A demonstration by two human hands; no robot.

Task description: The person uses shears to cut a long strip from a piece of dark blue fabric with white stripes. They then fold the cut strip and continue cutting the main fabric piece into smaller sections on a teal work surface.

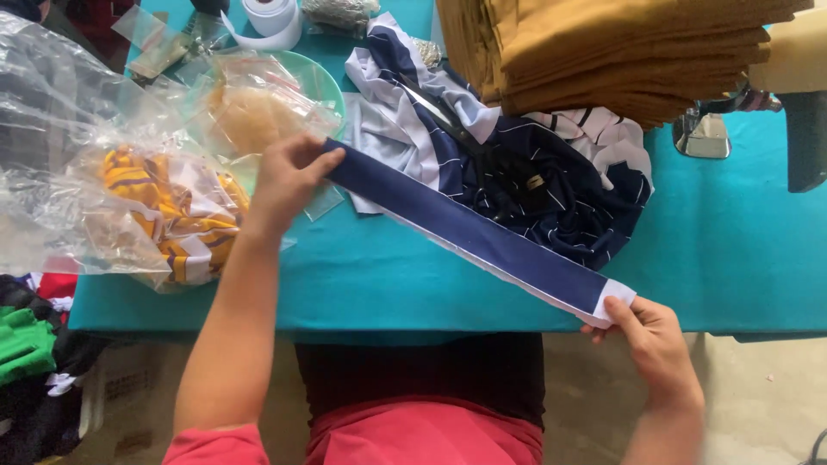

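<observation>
A long navy fabric strip [469, 231] with a white edge stretches diagonally over the teal table [741, 250]. My left hand [284, 185] pinches its upper left end, and my right hand [650, 336] grips its white-tipped lower right end at the table's front edge. Behind the strip lies a heap of navy and white striped fabric [551, 172] with black scissors [482, 151] resting on it.
Clear plastic bags [95, 164] with yellow striped cloth [185, 215] lie at the left. A stack of mustard fabric [620, 52] sits at the back right, next to a sewing machine foot [702, 133]. A white tape roll [271, 17] and a green bowl [323, 77] stand behind. Clothes [26, 344] pile on the floor at left.
</observation>
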